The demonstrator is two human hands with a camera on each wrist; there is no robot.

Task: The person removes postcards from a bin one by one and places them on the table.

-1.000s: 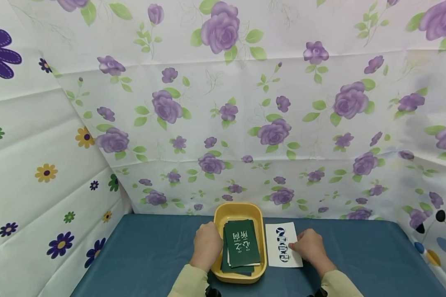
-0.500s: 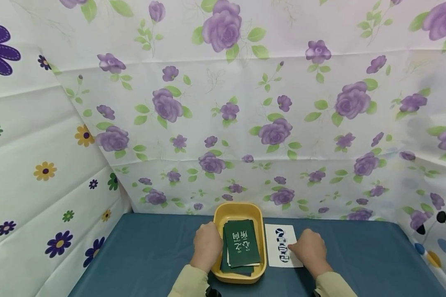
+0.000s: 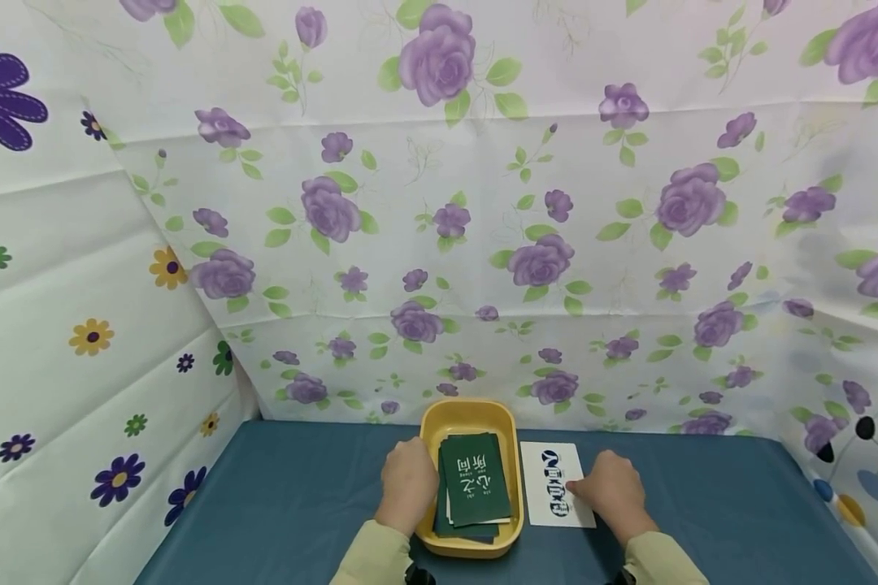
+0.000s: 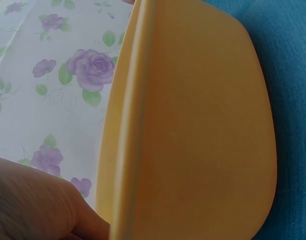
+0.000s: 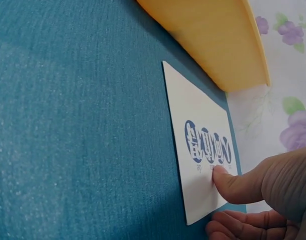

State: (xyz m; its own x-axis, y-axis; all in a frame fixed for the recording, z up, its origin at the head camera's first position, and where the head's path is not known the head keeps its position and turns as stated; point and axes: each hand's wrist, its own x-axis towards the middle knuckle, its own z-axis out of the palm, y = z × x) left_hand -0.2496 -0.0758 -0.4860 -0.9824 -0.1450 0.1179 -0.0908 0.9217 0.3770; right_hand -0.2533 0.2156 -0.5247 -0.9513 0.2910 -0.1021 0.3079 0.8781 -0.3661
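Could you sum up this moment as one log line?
left hand: grips yellow tray; right hand: thumb on white card; white card: beside tray; green cards: inside tray

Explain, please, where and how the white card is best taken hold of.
Probably pinch the white card by its right edge, thumb on top, coming from the right: it is thin and lies flat on the blue table, its left edge close beside the yellow tray, so the right side leaves more room.

Pale yellow-green left sleeve (image 3: 371, 556), between 6 and 7 o'clock; matching right sleeve (image 3: 666, 561), between 4 and 5. Black wrist pieces (image 3: 419, 576) at cuffs.
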